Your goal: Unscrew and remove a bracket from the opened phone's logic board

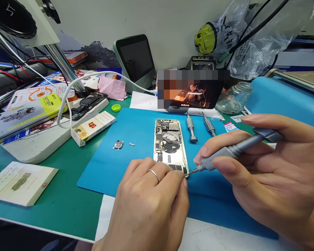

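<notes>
An opened smartphone [170, 139] lies on the blue mat [102, 174], its inner boards and metal plates exposed. My left hand [151, 198], with a ring on one finger, is closed over the phone's lower end; thumb and forefinger meet at its near right corner and the fingers hide that edge. In my right hand [274, 174] is a grey precision screwdriver [222, 155], tilted, with its tip at that same corner. Whether the tip sits in a screw cannot be seen. A small square metal part [118, 144] and a tiny silvery piece [131, 144] rest left of the phone.
Beyond the phone lie two more screwdrivers [191, 129]. A lit video screen [193, 94], a glass jar [235, 97] and a smart display [136, 52] stand behind. Boxes [92, 128] and a metal stand post [65, 66] occupy the left. A white cable [61, 108] loops there.
</notes>
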Available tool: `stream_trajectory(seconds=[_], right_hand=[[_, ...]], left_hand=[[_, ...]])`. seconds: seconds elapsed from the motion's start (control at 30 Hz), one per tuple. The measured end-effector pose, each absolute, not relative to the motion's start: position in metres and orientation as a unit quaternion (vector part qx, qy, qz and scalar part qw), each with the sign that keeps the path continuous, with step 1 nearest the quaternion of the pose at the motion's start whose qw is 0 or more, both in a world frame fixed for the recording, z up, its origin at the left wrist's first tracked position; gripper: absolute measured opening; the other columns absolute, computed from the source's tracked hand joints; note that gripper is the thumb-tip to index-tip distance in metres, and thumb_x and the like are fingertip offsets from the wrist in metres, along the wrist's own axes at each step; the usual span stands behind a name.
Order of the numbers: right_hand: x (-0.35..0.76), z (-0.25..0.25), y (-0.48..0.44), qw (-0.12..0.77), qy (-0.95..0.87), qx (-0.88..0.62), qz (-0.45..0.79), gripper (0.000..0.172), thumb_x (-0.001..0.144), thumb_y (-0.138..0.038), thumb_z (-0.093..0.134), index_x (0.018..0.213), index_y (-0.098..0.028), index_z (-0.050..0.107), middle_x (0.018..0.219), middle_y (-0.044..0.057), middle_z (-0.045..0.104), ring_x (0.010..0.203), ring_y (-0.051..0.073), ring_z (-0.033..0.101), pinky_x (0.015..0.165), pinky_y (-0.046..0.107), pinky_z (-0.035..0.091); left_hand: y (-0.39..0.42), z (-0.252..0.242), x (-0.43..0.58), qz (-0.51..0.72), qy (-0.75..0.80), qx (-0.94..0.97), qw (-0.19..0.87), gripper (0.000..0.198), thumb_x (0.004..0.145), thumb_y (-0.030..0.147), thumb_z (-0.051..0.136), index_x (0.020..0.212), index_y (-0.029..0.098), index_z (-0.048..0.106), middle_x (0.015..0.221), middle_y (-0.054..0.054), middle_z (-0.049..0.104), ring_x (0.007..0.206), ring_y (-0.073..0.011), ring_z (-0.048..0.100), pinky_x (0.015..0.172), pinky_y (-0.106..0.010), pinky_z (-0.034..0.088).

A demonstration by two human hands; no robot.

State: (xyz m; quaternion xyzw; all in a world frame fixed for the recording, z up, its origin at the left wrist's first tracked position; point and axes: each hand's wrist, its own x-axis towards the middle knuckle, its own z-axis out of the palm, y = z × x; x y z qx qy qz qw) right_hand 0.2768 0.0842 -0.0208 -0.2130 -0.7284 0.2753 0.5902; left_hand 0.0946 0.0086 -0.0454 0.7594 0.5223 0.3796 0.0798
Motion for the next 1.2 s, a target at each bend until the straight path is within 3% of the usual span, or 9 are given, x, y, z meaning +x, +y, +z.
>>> stream_trajectory(seconds=[0.07,0.23,0.47,0.83,0.93,1.03,1.2], right_hand=[[0.2764,-0.0211,0.0840,0.594,-0.724,-0.215,0.279,0.056,0.085,0.002,0.083,0.130,-0.029,0.069,0.093,-0.001,0.068,0.070,0.017,0.082,0.052,0.024,0.068],[0.2778,-0.0185,0.0848,0.589,-0.723,-0.228,0.279,0.051,0.084,0.001,0.083,0.125,-0.027,0.071,0.106,0.002,0.067,0.069,0.016,0.081,0.050,0.024,0.069],[0.2787,-0.0168,0.0859,0.591,-0.731,-0.210,0.268,0.060,0.083,0.004,0.082,0.131,-0.031,0.073,0.092,-0.001,0.068,0.069,0.018,0.081,0.050,0.025,0.069],[0.2788,-0.0179,0.0849,0.581,-0.732,-0.239,0.264,0.057,0.081,0.002,0.084,0.127,-0.028,0.072,0.113,0.005,0.065,0.068,0.017,0.081,0.051,0.027,0.069],[0.2763,-0.0213,0.0843,0.602,-0.717,-0.231,0.267,0.051,0.084,0.000,0.084,0.125,-0.026,0.072,0.112,0.005,0.065,0.067,0.018,0.080,0.055,0.031,0.072],[0.2762,-0.0237,0.0849,0.603,-0.717,-0.228,0.265,0.057,0.083,0.001,0.085,0.129,-0.030,0.072,0.110,0.004,0.065,0.068,0.018,0.081,0.054,0.030,0.071],[0.2764,-0.0232,0.0856,0.603,-0.723,-0.225,0.252,0.059,0.083,-0.003,0.086,0.131,-0.035,0.073,0.106,0.003,0.069,0.065,0.019,0.080,0.048,0.027,0.068]], left_hand=[[0.0086,-0.0453,0.0938,0.378,0.523,0.760,0.079,0.030,0.107,0.015,0.055,0.080,0.022,0.065,0.095,0.002,0.077,0.082,-0.0167,0.064,0.077,-0.042,0.041],[0.0087,-0.0447,0.0913,0.359,0.515,0.775,0.075,0.020,0.108,0.015,0.057,0.108,0.023,0.075,0.096,0.003,0.077,0.083,-0.0169,0.063,0.076,-0.041,0.041],[0.0087,-0.0433,0.0962,0.384,0.531,0.752,0.080,0.023,0.107,0.016,0.055,0.086,0.024,0.064,0.099,0.002,0.077,0.084,-0.0177,0.064,0.078,-0.042,0.041],[0.0089,-0.0434,0.0952,0.373,0.525,0.761,0.074,0.026,0.108,0.015,0.053,0.084,0.024,0.059,0.091,0.002,0.074,0.084,-0.0173,0.064,0.077,-0.041,0.040],[0.0091,-0.0431,0.0958,0.374,0.524,0.762,0.075,0.026,0.108,0.014,0.054,0.084,0.024,0.059,0.082,0.003,0.067,0.083,-0.0174,0.063,0.078,-0.041,0.041],[0.0091,-0.0428,0.0949,0.371,0.527,0.761,0.073,0.027,0.107,0.015,0.054,0.083,0.024,0.059,0.080,0.003,0.065,0.083,-0.0178,0.064,0.077,-0.041,0.041],[0.0087,-0.0429,0.0915,0.356,0.519,0.774,0.075,0.022,0.107,0.016,0.055,0.088,0.024,0.062,0.091,0.002,0.074,0.084,-0.0184,0.065,0.077,-0.042,0.042]])
